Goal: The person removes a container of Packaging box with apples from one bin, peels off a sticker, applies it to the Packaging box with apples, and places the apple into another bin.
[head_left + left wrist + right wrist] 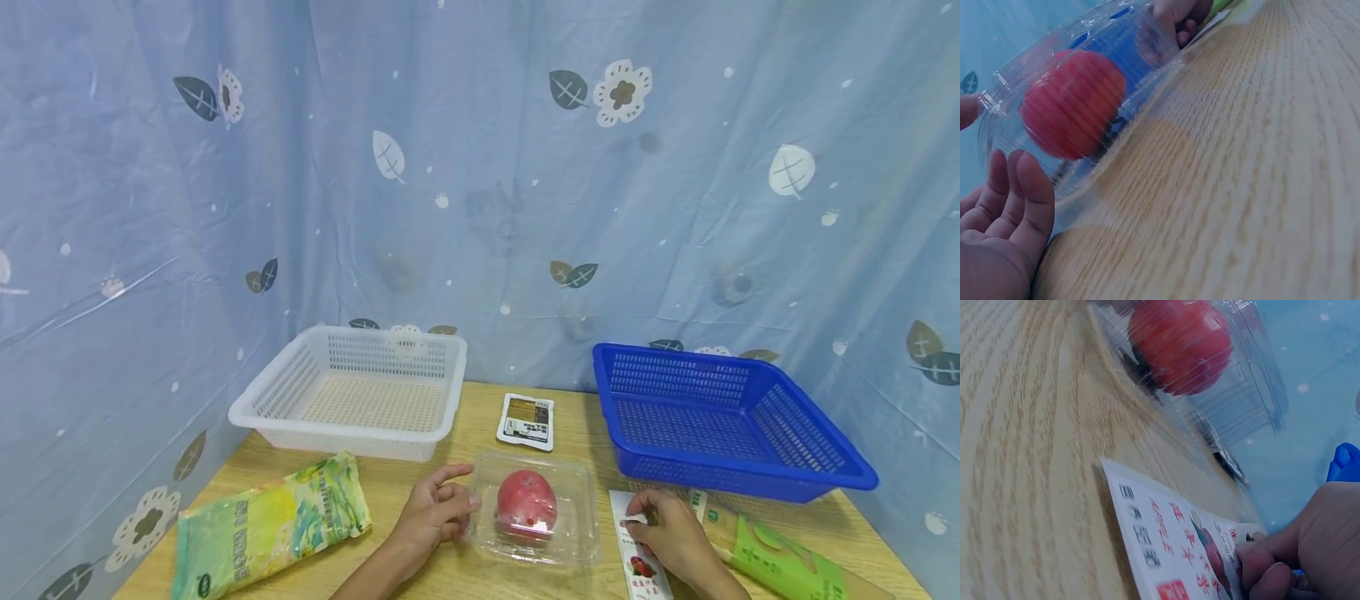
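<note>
A clear plastic box (pixel 581 537) with a red apple (pixel 527 504) inside stands at the front middle of the table. My left hand (pixel 435 512) is at the box's left side, its fingers loosely bent and the fingertips right at the wall. In the left wrist view those fingers (pixel 1032 187) look relaxed beside the plastic. To the right of the box lies a white label strip (pixel 637 554) with printed apples and red lettering. My right hand (pixel 675 533) pinches its right edge between thumb and curled fingers, also seen in the right wrist view.
A white basket (pixel 352 433) stands at back left, a blue basket (pixel 735 479) at back right. Between them lies a small white packet (pixel 527 422). A yellow-green bag (pixel 273 529) lies left, a green-and-tan package (pixel 787 558) right. A blue curtain (pixel 480 208) hangs behind.
</note>
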`<act>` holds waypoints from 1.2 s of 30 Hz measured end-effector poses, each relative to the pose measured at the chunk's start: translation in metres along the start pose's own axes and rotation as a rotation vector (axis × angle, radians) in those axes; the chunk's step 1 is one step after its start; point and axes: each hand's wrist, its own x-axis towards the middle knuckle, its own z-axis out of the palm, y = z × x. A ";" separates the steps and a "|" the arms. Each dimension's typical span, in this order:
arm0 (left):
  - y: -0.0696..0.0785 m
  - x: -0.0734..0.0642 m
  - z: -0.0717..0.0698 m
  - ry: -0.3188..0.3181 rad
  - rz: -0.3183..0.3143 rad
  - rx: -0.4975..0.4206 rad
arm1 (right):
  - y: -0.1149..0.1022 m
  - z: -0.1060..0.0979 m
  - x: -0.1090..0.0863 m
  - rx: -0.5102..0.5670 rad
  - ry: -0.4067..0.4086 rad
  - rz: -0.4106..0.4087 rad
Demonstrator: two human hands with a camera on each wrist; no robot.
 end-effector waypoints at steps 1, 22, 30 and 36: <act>0.000 0.000 0.000 -0.002 -0.003 -0.002 | 0.000 0.001 -0.001 0.026 -0.001 -0.002; -0.001 0.001 -0.003 -0.029 -0.022 -0.025 | -0.009 -0.006 -0.007 0.075 -0.066 -0.056; -0.001 0.001 -0.002 -0.019 -0.025 -0.026 | -0.013 -0.013 -0.006 0.042 0.011 -0.218; 0.000 0.001 -0.002 -0.015 -0.028 -0.015 | -0.027 -0.020 -0.009 0.097 0.053 -0.298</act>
